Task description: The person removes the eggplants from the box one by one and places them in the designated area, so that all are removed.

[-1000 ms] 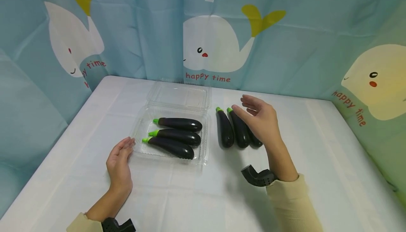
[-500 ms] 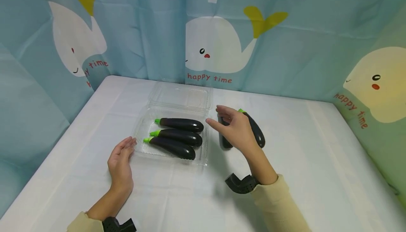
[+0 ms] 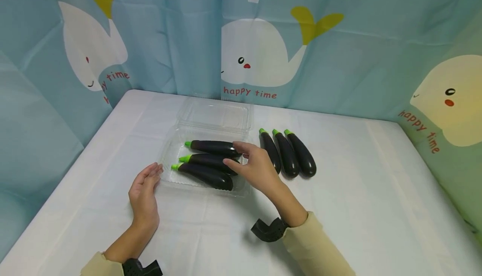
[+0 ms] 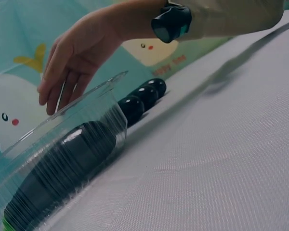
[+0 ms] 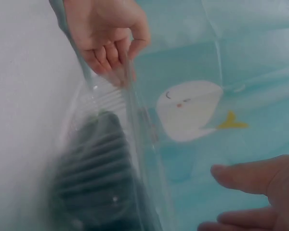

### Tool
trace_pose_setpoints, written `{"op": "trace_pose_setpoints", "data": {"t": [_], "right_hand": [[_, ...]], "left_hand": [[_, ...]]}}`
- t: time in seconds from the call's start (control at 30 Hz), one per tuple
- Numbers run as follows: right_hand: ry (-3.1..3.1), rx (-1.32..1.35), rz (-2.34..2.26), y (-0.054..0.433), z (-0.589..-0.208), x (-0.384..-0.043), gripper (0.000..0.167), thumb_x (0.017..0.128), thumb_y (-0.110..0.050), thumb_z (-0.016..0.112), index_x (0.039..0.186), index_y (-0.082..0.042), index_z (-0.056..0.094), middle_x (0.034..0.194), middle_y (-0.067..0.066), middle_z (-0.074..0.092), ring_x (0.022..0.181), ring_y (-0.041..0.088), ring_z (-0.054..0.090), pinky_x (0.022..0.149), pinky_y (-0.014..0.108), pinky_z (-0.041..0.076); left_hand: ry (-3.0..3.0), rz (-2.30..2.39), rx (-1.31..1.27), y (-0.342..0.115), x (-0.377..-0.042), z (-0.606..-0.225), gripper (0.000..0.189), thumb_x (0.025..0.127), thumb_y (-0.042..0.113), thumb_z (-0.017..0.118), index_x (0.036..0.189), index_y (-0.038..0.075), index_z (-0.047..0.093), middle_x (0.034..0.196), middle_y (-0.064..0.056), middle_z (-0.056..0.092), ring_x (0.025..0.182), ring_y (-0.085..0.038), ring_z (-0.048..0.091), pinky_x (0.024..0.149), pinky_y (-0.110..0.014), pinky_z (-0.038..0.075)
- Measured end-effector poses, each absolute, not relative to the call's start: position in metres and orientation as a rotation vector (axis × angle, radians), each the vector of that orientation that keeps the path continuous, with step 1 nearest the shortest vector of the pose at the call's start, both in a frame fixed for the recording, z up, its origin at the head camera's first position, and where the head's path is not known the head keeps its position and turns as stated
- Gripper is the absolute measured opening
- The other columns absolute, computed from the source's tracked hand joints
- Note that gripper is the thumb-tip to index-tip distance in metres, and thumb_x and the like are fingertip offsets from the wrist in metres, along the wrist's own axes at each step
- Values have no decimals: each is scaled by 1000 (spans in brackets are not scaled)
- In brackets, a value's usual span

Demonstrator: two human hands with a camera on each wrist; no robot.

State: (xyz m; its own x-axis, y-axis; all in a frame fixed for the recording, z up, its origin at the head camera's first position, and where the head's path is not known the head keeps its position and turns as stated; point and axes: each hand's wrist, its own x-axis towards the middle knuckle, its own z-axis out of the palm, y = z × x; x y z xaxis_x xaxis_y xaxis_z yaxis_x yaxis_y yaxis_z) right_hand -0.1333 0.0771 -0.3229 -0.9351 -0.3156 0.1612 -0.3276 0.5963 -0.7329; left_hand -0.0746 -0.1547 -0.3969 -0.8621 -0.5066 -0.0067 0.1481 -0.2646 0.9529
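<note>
A clear plastic clamshell container (image 3: 241, 190) holds three dark eggplants with green stems, among them a front eggplant (image 3: 205, 176). At its left rim, my left hand (image 3: 144, 194) stays low on the table, the thumb and fingers pinching the edge as the right wrist view shows. My right hand (image 3: 257, 169) hovers over the container's right side, thumb and fingers apart with nothing between them, partly covering the blunt ends of the upper two eggplants. Right of the container, three more eggplants (image 3: 287, 154) lie side by side, stems pointing away; my right hand covers part of the nearest.
The container's lid (image 3: 215, 114) lies folded back toward the curtain (image 3: 180, 37) printed with whales, which surrounds the table's back and sides. A white cloth (image 3: 361, 192) covers the table. Each wrist wears a black camera, such as the right wrist camera (image 3: 269, 230).
My right hand has moved left from above the loose eggplants to over the container's right side. The left hand stays at the rim, and the eggplants lie as before.
</note>
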Motion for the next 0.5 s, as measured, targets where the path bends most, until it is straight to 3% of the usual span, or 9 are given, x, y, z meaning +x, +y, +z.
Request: {"op": "trace_pose_setpoints", "data": {"t": [0.5], "right_hand": [[-2846, 775, 1239, 51, -338, -127, 46, 78, -20, 74, 117, 1, 60, 115, 9, 62, 103, 23, 58, 86, 33, 47]], "left_hand": [[-1574, -2160, 427, -154, -75, -398, 31, 91, -2, 38, 119, -11, 49, 112, -10, 60, 104, -13, 56, 89, -19, 40]]}}
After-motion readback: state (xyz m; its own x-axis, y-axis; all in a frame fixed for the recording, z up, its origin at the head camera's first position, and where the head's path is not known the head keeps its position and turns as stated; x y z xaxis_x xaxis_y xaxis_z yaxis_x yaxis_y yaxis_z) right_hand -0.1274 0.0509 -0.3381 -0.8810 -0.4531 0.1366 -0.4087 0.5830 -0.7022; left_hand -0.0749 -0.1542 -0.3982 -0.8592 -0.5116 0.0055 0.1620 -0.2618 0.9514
